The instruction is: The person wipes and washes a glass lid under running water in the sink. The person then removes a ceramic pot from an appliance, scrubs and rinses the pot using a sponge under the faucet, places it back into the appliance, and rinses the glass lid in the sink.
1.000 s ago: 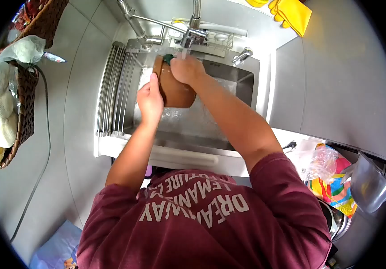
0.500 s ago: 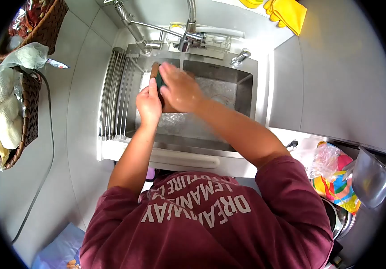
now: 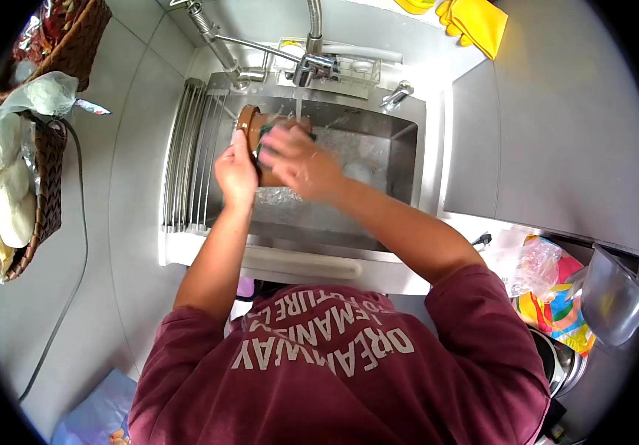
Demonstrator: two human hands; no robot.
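Observation:
A brown pot (image 3: 254, 135) lies tipped on its side over the sink, its round rim facing left. My left hand (image 3: 236, 176) is closed on the pot's near left side, thumb up along the rim. Against the pot's side, my right hand (image 3: 303, 165), smeared by motion, presses a dark green scouring pad (image 3: 264, 134). Most of the pad is hidden under the fingers. Water runs from the faucet (image 3: 307, 68) onto the pot and splashes. The pot's inside cannot be seen.
The steel sink (image 3: 404, 159) holds some water. A roll-up drying rack (image 3: 186, 159) covers its left end. Behind it stand a wire caddy (image 3: 356, 73) and a small tap (image 3: 398, 95). Yellow gloves (image 3: 475, 26) lie at the back right; woven baskets (image 3: 51, 178) hang at the left.
The pot has turned so that its round rim shows more. My right hand has slid down and right across it with the pad; my left hand has shifted slightly left and down.

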